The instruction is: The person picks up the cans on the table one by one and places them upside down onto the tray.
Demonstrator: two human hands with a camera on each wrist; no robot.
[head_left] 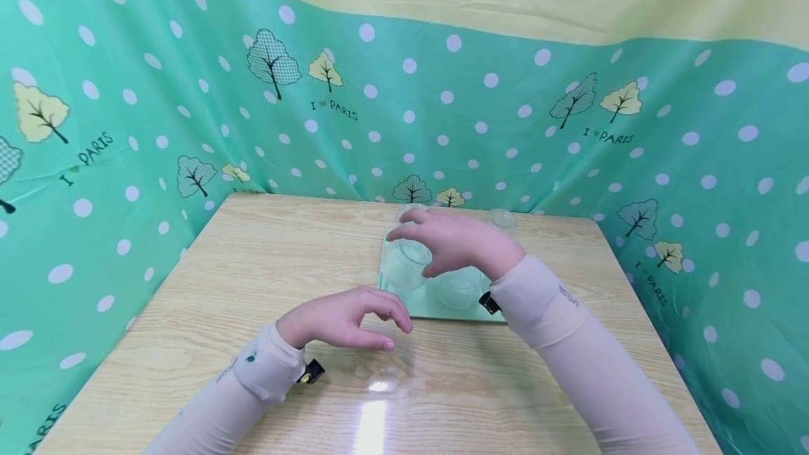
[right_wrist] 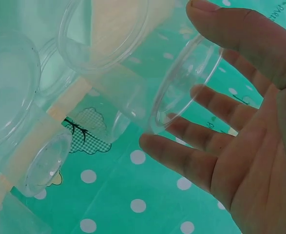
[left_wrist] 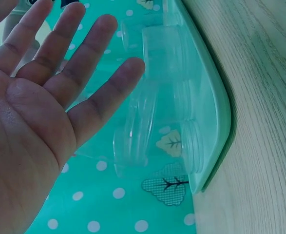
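Observation:
My right hand is over the pale green tray, its fingers spread and loosely bent. In the right wrist view, the fingers of that hand lie around the rim of a clear plastic cup, the thumb apart from it; whether they touch it I cannot tell. Another clear cup stands on the tray under the right wrist. My left hand hovers in front of the tray, holding nothing. Its fingers are extended in the left wrist view, beside several clear cups.
A clear cup stands at the back right of the wooden table, and one more cup is at the back, partly behind my right hand. A green dotted curtain rises behind the table and along both sides.

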